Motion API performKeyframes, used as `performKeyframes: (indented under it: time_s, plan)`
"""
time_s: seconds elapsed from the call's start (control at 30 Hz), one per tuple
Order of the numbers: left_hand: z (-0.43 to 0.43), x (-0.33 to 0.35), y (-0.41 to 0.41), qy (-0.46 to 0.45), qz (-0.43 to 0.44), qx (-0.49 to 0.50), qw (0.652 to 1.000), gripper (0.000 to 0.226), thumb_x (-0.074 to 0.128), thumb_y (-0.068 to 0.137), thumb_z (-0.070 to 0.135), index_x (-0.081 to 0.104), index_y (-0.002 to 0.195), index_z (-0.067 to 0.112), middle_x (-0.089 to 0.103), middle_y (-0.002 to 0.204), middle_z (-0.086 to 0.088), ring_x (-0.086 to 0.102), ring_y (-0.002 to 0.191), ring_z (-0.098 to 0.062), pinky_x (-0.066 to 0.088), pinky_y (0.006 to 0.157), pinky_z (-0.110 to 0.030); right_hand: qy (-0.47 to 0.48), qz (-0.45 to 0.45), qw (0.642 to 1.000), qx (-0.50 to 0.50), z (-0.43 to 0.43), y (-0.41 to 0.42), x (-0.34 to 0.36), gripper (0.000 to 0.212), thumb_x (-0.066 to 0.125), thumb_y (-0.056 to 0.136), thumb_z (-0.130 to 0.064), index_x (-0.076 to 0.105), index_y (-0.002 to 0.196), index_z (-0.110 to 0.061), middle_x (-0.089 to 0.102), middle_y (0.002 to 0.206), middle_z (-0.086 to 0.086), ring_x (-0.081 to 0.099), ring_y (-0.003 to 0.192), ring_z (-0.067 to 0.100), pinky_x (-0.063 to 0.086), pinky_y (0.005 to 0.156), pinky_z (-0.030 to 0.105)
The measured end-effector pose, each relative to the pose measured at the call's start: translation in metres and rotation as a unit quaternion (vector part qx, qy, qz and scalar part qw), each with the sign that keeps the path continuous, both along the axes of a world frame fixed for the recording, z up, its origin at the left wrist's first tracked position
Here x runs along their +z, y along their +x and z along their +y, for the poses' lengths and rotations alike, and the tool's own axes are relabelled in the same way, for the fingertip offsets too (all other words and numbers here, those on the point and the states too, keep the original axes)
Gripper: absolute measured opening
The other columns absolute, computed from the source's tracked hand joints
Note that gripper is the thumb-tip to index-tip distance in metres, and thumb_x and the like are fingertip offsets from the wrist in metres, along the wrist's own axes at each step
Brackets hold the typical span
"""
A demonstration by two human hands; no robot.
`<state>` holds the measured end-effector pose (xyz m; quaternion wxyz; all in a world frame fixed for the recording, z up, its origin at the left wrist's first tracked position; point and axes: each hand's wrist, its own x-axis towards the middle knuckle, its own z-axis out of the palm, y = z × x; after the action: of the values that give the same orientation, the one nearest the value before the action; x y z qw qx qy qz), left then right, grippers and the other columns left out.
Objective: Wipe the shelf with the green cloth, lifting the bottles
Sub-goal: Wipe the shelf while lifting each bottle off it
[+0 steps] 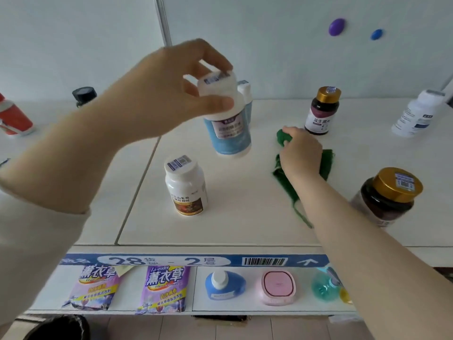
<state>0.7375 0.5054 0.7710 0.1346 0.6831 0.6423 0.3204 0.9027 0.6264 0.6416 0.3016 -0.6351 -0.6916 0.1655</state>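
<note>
A: Where's the wipe heading next?
B: Left hand [171,94] is pinching the blue bottle's [229,133] cap, holding it clear of the shelf [232,224]. Right hand [300,153] is gripping the green cloth [327,163], with the bare patch lying at its nine o'clock.

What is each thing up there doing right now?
left hand, grips the blue-label bottle by its cap.
blue-label bottle, lifted off the shelf, capped.
right hand, holds the green cloth down.
green cloth, bunched, lying on the shelf.
brown-label bottle, standing, capped.
small gold-capped bottle, standing, capped.
</note>
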Motion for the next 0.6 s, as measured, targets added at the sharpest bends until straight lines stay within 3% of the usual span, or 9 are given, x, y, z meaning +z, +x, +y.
performKeyframes:
  time_s: [0.13, 0.2, 0.27, 0.33, 0.37, 0.4, 0.5, 0.6]
  plan:
    - [0.004, 0.003, -0.003, 0.027, -0.008, 0.012, 1.0, 0.032, 0.063, 0.071, 0.041, 0.05, 0.1, 0.045, 0.055, 0.089, 0.027, 0.062, 0.075, 0.011, 0.051, 0.053, -0.018, -0.019, -0.024, 0.989, 0.145, -0.019, -0.015, -0.002, 0.039, 0.04, 0.094, -0.011, 0.044, 0.132, -0.021, 0.046, 0.139, 0.0, 0.047, 0.123, 0.018, 0.032, 0.098, 0.023]
    - [0.005, 0.003, -0.004, 0.026, -0.006, 0.014, 1.0, 0.034, 0.061, 0.068, 0.044, 0.049, 0.1, 0.046, 0.056, 0.089, 0.027, 0.061, 0.077, 0.013, 0.054, 0.061, -0.02, -0.039, 0.006, 0.965, 0.259, -0.06, -0.002, -0.001, 0.042, 0.045, 0.092, -0.009, 0.047, 0.13, -0.026, 0.048, 0.137, -0.011, 0.043, 0.125, 0.006, 0.026, 0.1, 0.011]
    - [0.005, 0.0, -0.005, 0.015, -0.014, 0.011, 1.0, 0.037, 0.06, 0.064, 0.047, 0.051, 0.1, 0.047, 0.059, 0.094, 0.024, 0.066, 0.079, 0.001, 0.057, 0.073, -0.036, -0.037, 0.031, 0.944, 0.327, -0.098, 0.017, -0.001, 0.046, 0.048, 0.089, -0.003, 0.052, 0.126, -0.03, 0.051, 0.128, -0.022, 0.043, 0.118, -0.01, 0.02, 0.097, -0.002]
    - [0.006, -0.004, -0.005, 0.005, -0.018, 0.002, 1.0, 0.037, 0.061, 0.064, 0.046, 0.052, 0.1, 0.046, 0.061, 0.099, 0.019, 0.067, 0.081, -0.007, 0.057, 0.076, -0.047, -0.037, 0.026, 0.949, 0.313, -0.098, 0.026, -0.001, 0.047, 0.047, 0.088, -0.001, 0.055, 0.122, -0.032, 0.05, 0.12, -0.027, 0.042, 0.106, -0.019, 0.017, 0.089, -0.011]
    - [0.007, -0.005, -0.005, 0.003, -0.016, -0.001, 1.0, 0.035, 0.062, 0.066, 0.045, 0.052, 0.1, 0.045, 0.061, 0.101, 0.017, 0.066, 0.082, -0.008, 0.056, 0.075, -0.048, -0.04, 0.019, 0.96, 0.278, -0.084, 0.026, 0.0, 0.046, 0.046, 0.089, 0.0, 0.055, 0.122, -0.03, 0.05, 0.119, -0.025, 0.043, 0.106, -0.016, 0.015, 0.087, -0.012]
    - [0.007, -0.005, -0.004, 0.002, -0.013, 0.0, 1.0, 0.034, 0.063, 0.068, 0.043, 0.052, 0.1, 0.044, 0.061, 0.102, 0.016, 0.066, 0.082, -0.009, 0.056, 0.075, -0.048, -0.033, 0.01, 0.973, 0.228, -0.063, 0.023, -0.001, 0.045, 0.044, 0.09, 0.0, 0.055, 0.123, -0.028, 0.051, 0.123, -0.021, 0.044, 0.111, -0.008, 0.016, 0.089, -0.009]
    - [0.011, -0.006, -0.005, 0.015, -0.019, 0.008, 1.0, 0.033, 0.064, 0.072, 0.039, 0.052, 0.102, 0.042, 0.06, 0.101, 0.016, 0.065, 0.084, -0.008, 0.056, 0.077, -0.046, -0.031, -0.018, 0.994, 0.107, 0.002, 0.004, 0.0, 0.045, 0.037, 0.092, -0.002, 0.046, 0.131, -0.023, 0.045, 0.141, -0.001, 0.042, 0.127, 0.018, 0.026, 0.102, 0.019]
    - [0.014, -0.004, -0.007, 0.022, -0.023, 0.019, 0.999, 0.035, 0.064, 0.073, 0.04, 0.053, 0.107, 0.039, 0.057, 0.094, 0.021, 0.064, 0.086, -0.005, 0.054, 0.08, -0.038, -0.04, -0.04, 0.989, 0.138, 0.012, -0.021, 0.0, 0.043, 0.038, 0.093, -0.007, 0.042, 0.134, -0.019, 0.042, 0.143, 0.003, 0.041, 0.128, 0.022, 0.029, 0.101, 0.025]
